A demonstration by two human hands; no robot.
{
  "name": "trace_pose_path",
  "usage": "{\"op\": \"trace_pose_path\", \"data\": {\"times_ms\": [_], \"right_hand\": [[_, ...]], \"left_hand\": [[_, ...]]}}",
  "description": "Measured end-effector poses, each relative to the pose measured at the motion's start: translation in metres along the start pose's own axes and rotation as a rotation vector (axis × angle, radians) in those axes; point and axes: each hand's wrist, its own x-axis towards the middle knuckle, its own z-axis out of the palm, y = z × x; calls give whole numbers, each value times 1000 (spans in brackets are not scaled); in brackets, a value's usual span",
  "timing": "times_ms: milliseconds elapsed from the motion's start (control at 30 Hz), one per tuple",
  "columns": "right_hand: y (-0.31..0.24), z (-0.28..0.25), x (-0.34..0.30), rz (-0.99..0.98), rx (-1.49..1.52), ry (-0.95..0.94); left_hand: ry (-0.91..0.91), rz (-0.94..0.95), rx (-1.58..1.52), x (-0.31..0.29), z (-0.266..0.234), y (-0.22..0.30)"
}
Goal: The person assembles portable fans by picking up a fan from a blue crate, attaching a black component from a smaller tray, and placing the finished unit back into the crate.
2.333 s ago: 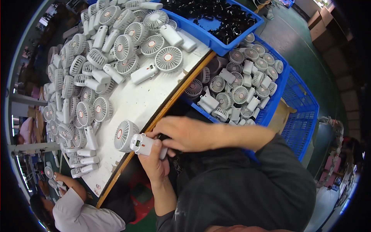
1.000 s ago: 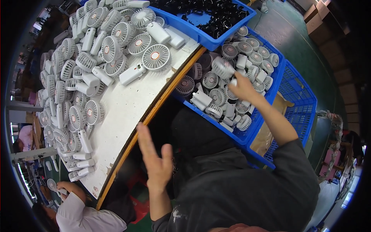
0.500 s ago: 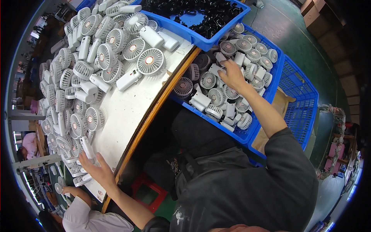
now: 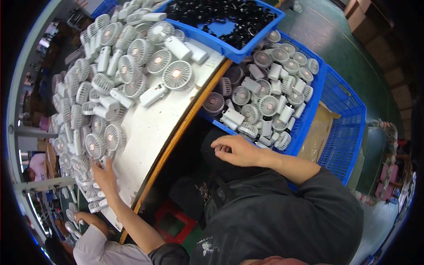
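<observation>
My left hand [image 4: 105, 177] is at the near end of a big heap of white handheld fans [image 4: 128, 68] on the table. Its thumb and fingers are around the handle of one handheld fan [image 4: 94, 145], whose round grille faces up; the hand covers most of that handle. My right hand [image 4: 236, 151] hangs in front of my body, just off the near edge of a blue crate [image 4: 304, 140]. Its fingers are loosely bent and apart, and nothing shows in them. More white fans [image 4: 268, 106] lie jumbled inside that crate.
A blue tray [image 4: 236, 52] of small black parts stands at the table's far right corner. The white table [image 4: 148, 128] has a wooden edge. Beyond the fan crate is another blue crate [image 4: 349, 128] with brown cardboard. A red stool [image 4: 187, 225] and a co-worker's sleeve [image 4: 95, 245] are at lower left.
My right hand has left the fans in the crate and drawn back toward my body. My left hand has moved onto the fan's handle. The view has shifted slightly.
</observation>
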Motion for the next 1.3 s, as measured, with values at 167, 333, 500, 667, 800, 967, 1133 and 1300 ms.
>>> {"op": "trace_pose_path", "data": {"times_ms": [167, 333, 500, 667, 800, 967, 1133, 1300], "right_hand": [[-30, 29, 14, -40, 94, -149], [-45, 59, 25, 2, 321, -234], [-51, 77, 21, 90, 148, -331], [-68, 72, 19, -393, -253, -238], [-110, 43, 44, -413, -516, -324], [-171, -59, 130, 19, -744, -754], [-63, -240, 256, 2, -1224, 165], [-41, -237, 272, 242, -1438, 127]], "left_hand": [[66, 107, -343, -13, 10, -7], [27, -186, -1479, -136, 30, 101], [-81, -225, -1682, -177, 41, 134], [-695, -525, -1949, -166, 59, 116], [-884, -297, -2214, -164, 56, 143], [-825, -112, -2002, -184, 52, 144], [-867, 19, -2169, -176, 34, 145], [-851, 19, -2066, -177, 26, 130]]}}
